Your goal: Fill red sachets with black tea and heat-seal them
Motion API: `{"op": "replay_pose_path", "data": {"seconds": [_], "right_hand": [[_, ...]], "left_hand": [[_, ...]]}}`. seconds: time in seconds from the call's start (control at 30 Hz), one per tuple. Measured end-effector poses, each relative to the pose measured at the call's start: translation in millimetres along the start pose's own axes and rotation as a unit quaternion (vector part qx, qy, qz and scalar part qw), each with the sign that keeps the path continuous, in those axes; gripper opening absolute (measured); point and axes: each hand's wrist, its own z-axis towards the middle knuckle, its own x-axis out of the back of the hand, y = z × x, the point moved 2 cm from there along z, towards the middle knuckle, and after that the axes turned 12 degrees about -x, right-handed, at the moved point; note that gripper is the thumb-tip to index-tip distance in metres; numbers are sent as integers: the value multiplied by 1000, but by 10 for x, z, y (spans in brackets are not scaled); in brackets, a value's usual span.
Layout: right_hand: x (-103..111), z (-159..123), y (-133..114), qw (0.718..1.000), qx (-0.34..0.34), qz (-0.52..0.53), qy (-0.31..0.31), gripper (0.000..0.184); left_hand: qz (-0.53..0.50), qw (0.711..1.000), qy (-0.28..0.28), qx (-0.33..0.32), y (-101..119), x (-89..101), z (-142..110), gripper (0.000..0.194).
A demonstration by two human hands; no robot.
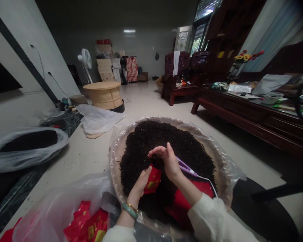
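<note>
My left hand (142, 179) is closed around a small red packet (153, 181) with a gold label, its top end turned up toward my other hand. Just above that end my right hand (168, 161) is cupped, thumb raised apart from the curved fingers; whether leaves lie under the palm is hidden. Both hands are over a wide round basket (116, 183) lined with clear plastic. It is heaped with dark, twisted dried leaves (156, 134) that look like tea. A purple hand-held sealer (185, 166) with a white cord rests on the leaves behind my right forearm.
Red sheet-like material (181, 201) lies in the basket under my right forearm. A plastic bag (50, 201) with several red packets (86, 223) stands at front left. Another bag of dark leaves (30, 141) is farther left. A dark wooden table (242, 119) borders the right.
</note>
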Motion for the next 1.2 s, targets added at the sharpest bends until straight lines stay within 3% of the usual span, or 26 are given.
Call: {"op": "replay_pose_path", "data": {"seconds": [0.27, 0.53, 0.63, 0.7, 0.8, 0.87, 0.93, 1.03, 1.2], "right_hand": [[-35, -49, 78, 1000, 22, -15, -2, 61], [-42, -87, -67, 999, 34, 28, -17, 57], [76, -137, -107, 996, 73, -55, 20, 52], [142, -202, -122, 971, 119, -207, 22, 45], [183, -320, -118, 886, 179, -427, -24, 33], [182, -375, -106, 844, 178, -502, -65, 43], [158, -395, -91, 828, 147, -528, -118, 50], [116, -375, -86, 834, 120, -513, -162, 37], [204, -263, -87, 869, 159, -457, -103, 24]], "left_hand": [[24, 999, 7, -39, 37, 12, 37, 70], [43, 998, 25, -45, 40, 25, -13, 78], [41, 997, 33, -49, 69, 67, -38, 82], [42, 997, 35, -56, 86, 84, -42, 83], [49, 996, 30, -66, 96, 84, -40, 79], [51, 996, 29, -69, 95, 75, -41, 75], [54, 996, 25, -70, 94, 63, -45, 73], [60, 996, 13, -64, 91, 55, -51, 73], [64, 996, 24, -51, 95, 156, -53, 78]]}}
